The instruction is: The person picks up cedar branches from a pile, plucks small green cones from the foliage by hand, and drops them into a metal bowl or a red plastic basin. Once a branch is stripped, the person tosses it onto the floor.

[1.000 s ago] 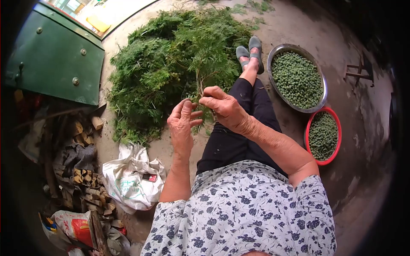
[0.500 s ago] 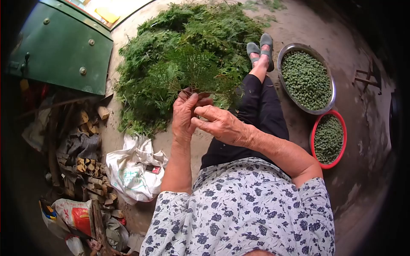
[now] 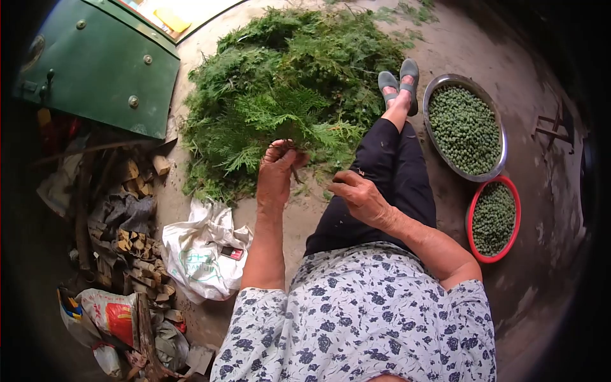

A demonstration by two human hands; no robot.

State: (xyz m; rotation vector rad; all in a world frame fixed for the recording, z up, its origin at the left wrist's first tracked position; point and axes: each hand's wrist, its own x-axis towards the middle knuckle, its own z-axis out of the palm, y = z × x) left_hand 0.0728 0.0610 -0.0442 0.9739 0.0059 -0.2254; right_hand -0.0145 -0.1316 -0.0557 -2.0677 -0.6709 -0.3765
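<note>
Now, green sprig [image 3: 287,120] fanning out fr L hand [image 3: 277,168], before branch pile [image 3: 254,70] | L hand gripping its stem | R hand [image 3: 363,200] hovering over dk trousers [image 3: 407,172], fingers bent, can't tell if pinching anything | steel basin [image 3: 503,153] & red basin [image 3: 519,219] sitting R, holding small round green pcs [image 3: 464,130] | white bag [image 3: 207,254] lying L

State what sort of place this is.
Likely a rural home's storeroom or workspace: split firewood piled at one side, a heap of leafy branches on the floor, and two basins of green berry-like pieces.
</note>
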